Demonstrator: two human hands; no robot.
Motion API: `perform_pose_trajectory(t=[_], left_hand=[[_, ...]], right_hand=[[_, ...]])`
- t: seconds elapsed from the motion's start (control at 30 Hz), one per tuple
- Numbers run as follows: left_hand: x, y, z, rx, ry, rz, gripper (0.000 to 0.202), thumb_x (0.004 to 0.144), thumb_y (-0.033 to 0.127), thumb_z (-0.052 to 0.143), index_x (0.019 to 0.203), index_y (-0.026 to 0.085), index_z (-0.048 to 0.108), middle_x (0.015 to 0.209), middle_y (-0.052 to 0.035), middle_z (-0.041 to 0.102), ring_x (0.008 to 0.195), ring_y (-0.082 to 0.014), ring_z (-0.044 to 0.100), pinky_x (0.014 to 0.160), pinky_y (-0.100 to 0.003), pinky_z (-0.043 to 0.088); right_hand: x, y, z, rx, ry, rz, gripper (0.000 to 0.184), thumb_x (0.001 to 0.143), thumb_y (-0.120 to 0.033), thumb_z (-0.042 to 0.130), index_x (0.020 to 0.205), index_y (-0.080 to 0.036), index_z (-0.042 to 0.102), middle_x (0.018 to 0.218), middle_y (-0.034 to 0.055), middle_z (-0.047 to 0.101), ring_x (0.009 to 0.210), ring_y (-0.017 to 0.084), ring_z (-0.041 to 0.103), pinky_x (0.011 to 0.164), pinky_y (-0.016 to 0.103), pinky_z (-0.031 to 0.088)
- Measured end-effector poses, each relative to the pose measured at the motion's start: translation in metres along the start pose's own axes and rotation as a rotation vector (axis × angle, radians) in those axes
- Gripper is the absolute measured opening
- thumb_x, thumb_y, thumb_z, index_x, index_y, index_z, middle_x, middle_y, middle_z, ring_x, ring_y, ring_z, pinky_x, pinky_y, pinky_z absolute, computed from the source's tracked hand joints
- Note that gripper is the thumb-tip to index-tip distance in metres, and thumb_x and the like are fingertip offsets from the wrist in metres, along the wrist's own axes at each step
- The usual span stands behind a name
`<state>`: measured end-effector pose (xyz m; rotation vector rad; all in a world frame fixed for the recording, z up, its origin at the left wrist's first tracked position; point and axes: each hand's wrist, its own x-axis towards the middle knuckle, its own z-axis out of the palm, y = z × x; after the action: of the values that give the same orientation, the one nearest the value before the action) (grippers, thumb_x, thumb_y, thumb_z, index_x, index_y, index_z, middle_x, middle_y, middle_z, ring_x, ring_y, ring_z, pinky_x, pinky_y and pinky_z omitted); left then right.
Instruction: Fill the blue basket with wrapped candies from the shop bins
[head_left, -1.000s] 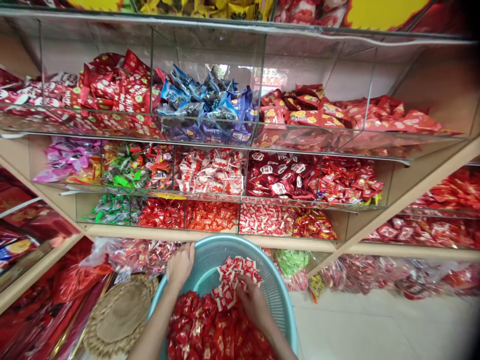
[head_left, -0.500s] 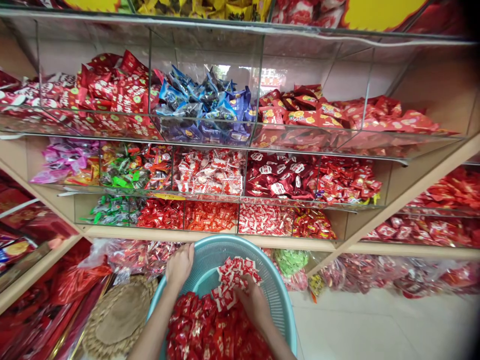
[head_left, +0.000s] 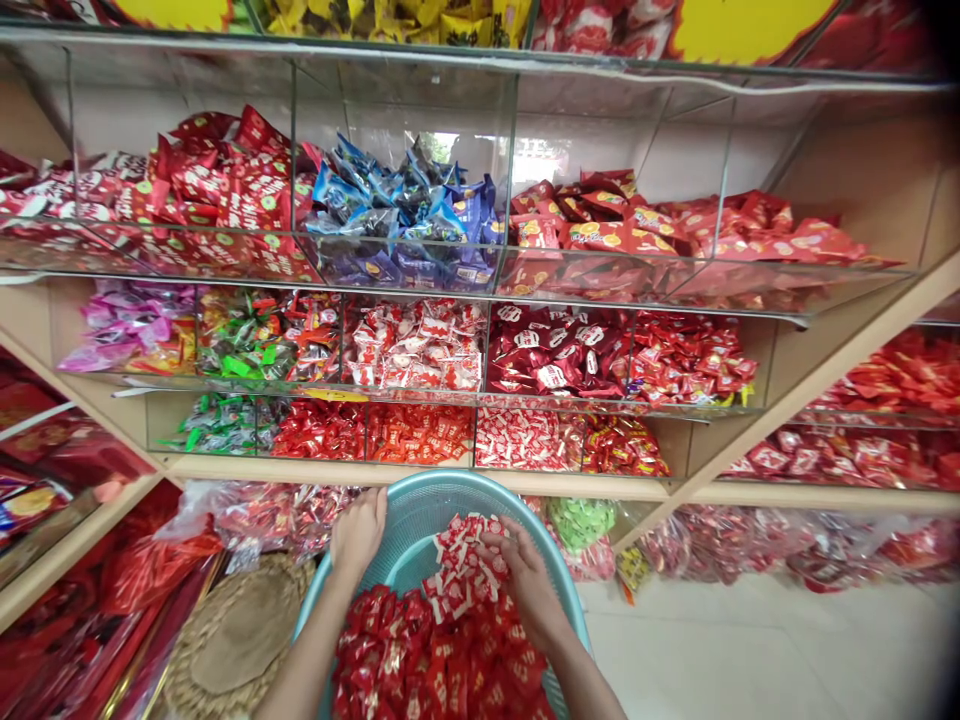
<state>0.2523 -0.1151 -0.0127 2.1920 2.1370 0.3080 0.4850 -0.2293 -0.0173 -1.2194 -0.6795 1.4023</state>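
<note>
My left hand (head_left: 358,535) is closed over the left rim of a teal plastic basket (head_left: 444,479). Inside, a heap of dark red wrapped candies (head_left: 420,655) fills the near part. Small red-and-white wrapped candies (head_left: 466,565) lie in a pile beyond them. At the right edge of that pile is my right hand (head_left: 529,578), its fingers stretched out and apart, touching or just over the candies. I see nothing gripped in it.
Clear-fronted shelf compartments of wrapped sweets (head_left: 420,340) rise behind the basket. A wooden shelf edge (head_left: 300,467) runs close to the far rim. A round woven stool (head_left: 238,630) stands at left; bagged sweets (head_left: 825,550) lie on the tiled floor at right.
My right hand has shifted to the right and lifted off the middle of the red-and-white candies, its fingers opening. My left hand stays on the rim.
</note>
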Motion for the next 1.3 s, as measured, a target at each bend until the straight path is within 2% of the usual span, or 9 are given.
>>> perform_pose_trajectory(t=[0.2,0.37,0.5,0.67,0.77,0.87,1.0,1.13,1.3], left_hand=[[0.0,0.0,0.0,0.001,-0.006,-0.001,0.054,0.09,0.044,0.011,0.096,0.019,0.059,0.093,-0.0096,0.068,0.078,-0.0214,0.064,0.065,-0.03,0.043],[0.0,0.0,-0.001,0.0,-0.01,-0.003,0.055,0.09,0.044,0.011,0.097,0.019,0.059,0.092,-0.0103,0.068,0.078,-0.0219,0.064,0.066,-0.031,0.043],[-0.001,0.0,-0.001,-0.008,-0.01,0.001,0.053,0.091,0.043,0.013,0.101,0.019,0.058,0.095,-0.0107,0.067,0.078,-0.0208,0.064,0.067,-0.03,0.043],[-0.001,-0.001,0.0,-0.008,-0.002,0.004,0.052,0.091,0.042,0.014,0.103,0.018,0.058,0.096,-0.01,0.067,0.079,-0.0196,0.064,0.068,-0.028,0.043],[-0.001,-0.001,-0.001,-0.003,-0.012,-0.003,0.052,0.091,0.042,0.013,0.1,0.018,0.059,0.094,-0.0097,0.067,0.077,-0.0191,0.064,0.067,-0.028,0.043],[-0.001,0.0,-0.003,-0.006,-0.015,-0.003,0.053,0.091,0.043,0.013,0.098,0.018,0.059,0.093,-0.0098,0.067,0.077,-0.0193,0.064,0.067,-0.029,0.043],[-0.001,-0.001,-0.001,-0.003,-0.009,-0.001,0.052,0.091,0.043,0.013,0.098,0.018,0.059,0.092,-0.0098,0.067,0.077,-0.02,0.064,0.067,-0.029,0.043],[0.0,-0.002,0.001,-0.008,0.0,0.014,0.052,0.091,0.044,0.013,0.098,0.02,0.058,0.093,-0.0091,0.067,0.077,-0.0212,0.064,0.066,-0.031,0.042],[0.0,-0.002,0.002,-0.029,0.006,0.011,0.051,0.091,0.043,0.014,0.099,0.02,0.058,0.095,-0.0096,0.067,0.079,-0.0202,0.064,0.067,-0.03,0.042]], right_hand=[[0.013,0.008,0.002,-0.237,-0.044,-0.212,0.051,0.085,-0.048,0.04,0.129,-0.024,0.038,0.114,0.0096,0.06,0.098,0.021,0.061,0.088,0.037,0.046],[0.035,-0.005,0.007,-0.734,-0.056,-0.456,0.043,0.091,-0.032,0.026,0.132,-0.023,0.035,0.118,0.0079,0.059,0.109,0.018,0.054,0.098,0.037,0.037],[0.05,-0.004,0.02,-1.159,-0.178,-0.499,0.055,0.086,-0.011,0.024,0.139,-0.025,0.022,0.122,0.0048,0.058,0.115,0.016,0.05,0.108,0.045,0.017],[0.06,0.022,0.034,-1.459,-0.328,-0.519,0.075,0.074,-0.003,0.033,0.142,-0.024,0.01,0.106,0.005,0.067,0.101,0.018,0.059,0.107,0.052,0.01],[0.061,0.03,0.035,-1.531,-0.33,-0.567,0.078,0.072,-0.001,0.033,0.142,-0.021,0.007,0.111,0.0083,0.065,0.105,0.019,0.057,0.107,0.054,0.005],[0.061,0.025,0.031,-1.521,-0.289,-0.628,0.073,0.076,-0.002,0.031,0.142,-0.021,0.009,0.132,0.01,0.049,0.126,0.021,0.038,0.107,0.055,0.005],[0.062,-0.005,0.024,-1.367,-0.225,-0.65,0.057,0.088,-0.022,0.031,0.142,-0.021,0.012,0.137,0.0083,0.042,0.128,0.021,0.035,0.106,0.047,0.023],[0.071,-0.045,0.01,-1.186,-0.018,-0.706,0.05,0.09,-0.028,0.029,0.139,-0.023,0.022,0.125,0.0078,0.053,0.115,0.019,0.047,0.099,0.038,0.037],[0.107,-0.078,-0.029,-1.231,0.241,-0.675,0.048,0.088,-0.025,0.028,0.137,-0.021,0.027,0.128,0.0081,0.047,0.119,0.02,0.04,0.1,0.035,0.032]])
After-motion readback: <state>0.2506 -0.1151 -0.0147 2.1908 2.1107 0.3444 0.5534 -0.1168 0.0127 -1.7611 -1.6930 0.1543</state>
